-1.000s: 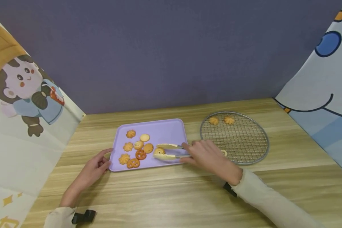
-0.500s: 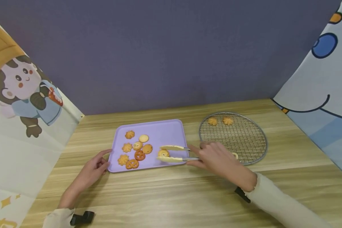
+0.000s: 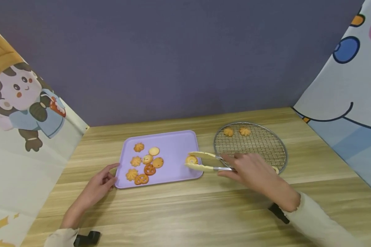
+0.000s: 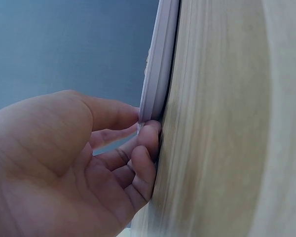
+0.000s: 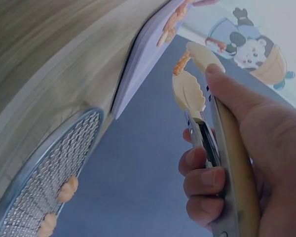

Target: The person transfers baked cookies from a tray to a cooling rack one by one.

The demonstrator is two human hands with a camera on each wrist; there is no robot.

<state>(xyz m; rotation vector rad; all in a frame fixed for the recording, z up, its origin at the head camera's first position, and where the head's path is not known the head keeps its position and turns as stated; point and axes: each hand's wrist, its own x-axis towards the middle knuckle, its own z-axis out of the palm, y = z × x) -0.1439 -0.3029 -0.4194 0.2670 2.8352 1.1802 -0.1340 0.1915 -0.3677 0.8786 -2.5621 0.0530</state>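
My right hand (image 3: 255,173) grips a pair of metal tongs (image 5: 232,163) with cream scalloped tips. Pinched between those tips is a round swirled cookie (image 3: 191,160), held up off the tray and above its right end. At the left end of the lilac tray (image 3: 173,145), my left hand (image 3: 98,183) pinches the near corner; in the left wrist view, the thumb (image 4: 116,112) lies at the rim with the index fingertip close beneath. Star-shaped cookies (image 3: 132,174), round cookies (image 3: 158,162) and two pretzels (image 3: 141,179) lie on the tray's left half.
To the tray's right, a round wire rack (image 3: 253,145) bears two star-shaped cookies (image 3: 244,131) at its far edge. A pale ring-shaped piece (image 3: 276,169) shows at its near edge, partly behind my right hand. A dark wall (image 3: 185,61) rises behind the wooden table (image 3: 179,212).
My right hand has moved right with the tongs, and the swirled cookie has gone with them from mid-tray to the tray's right end. My left hand has stayed at the tray's corner.
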